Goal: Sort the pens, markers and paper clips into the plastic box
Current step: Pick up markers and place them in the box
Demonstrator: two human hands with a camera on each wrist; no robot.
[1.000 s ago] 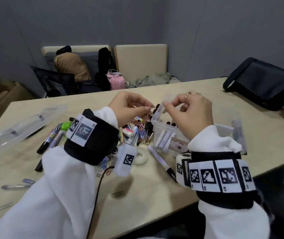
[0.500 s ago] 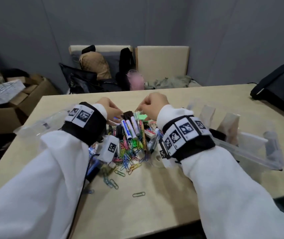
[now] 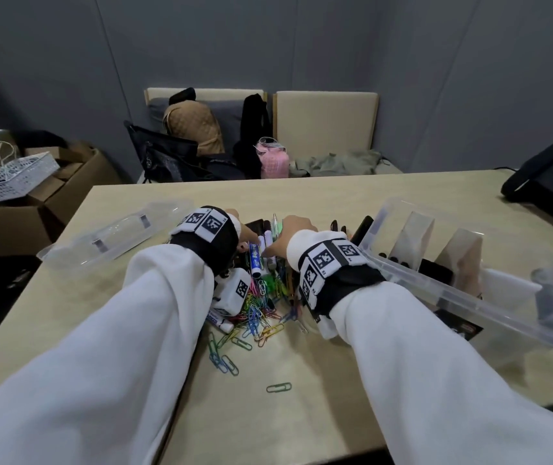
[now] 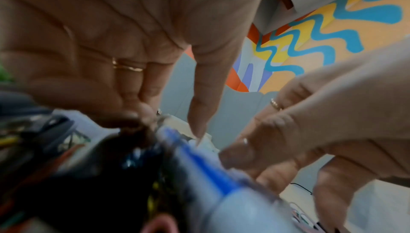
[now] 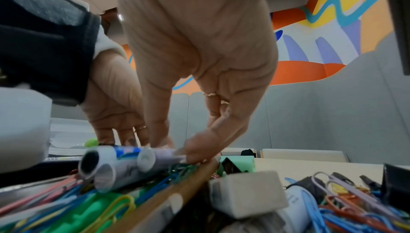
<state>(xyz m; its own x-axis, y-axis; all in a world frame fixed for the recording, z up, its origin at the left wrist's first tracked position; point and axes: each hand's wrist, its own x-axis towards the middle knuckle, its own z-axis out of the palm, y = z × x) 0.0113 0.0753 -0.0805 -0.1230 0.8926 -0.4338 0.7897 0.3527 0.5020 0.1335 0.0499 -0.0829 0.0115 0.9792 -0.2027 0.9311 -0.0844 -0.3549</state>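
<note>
**Both hands reach into the pile of markers and clips**

The left hand (image 3: 246, 233) and the right hand (image 3: 297, 228) are both low over the pile of stationery in the middle of the tabletop (image 3: 302, 414). The right hand's grip is grasping a grey marker (image 5: 155, 158), with thumb and fingertips on its barrel. Just beside it lies a white marker with a blue label (image 3: 255, 258); the writing on the label is too blurred to read. The left hand's fingers point down at this marker, but I cannot tell if its grip holds anything. Coloured paper clips (image 3: 258, 317) lie spread under and in front of the wrists, and one green clip (image 3: 279, 387) lies apart, nearer to the person. The plastic box (image 3: 469, 297) stands to the right of the pile with dark pens already inside. Its clear lid (image 3: 111, 234) lies to the left. The wrist bands carry black-and-white square codes
</note>
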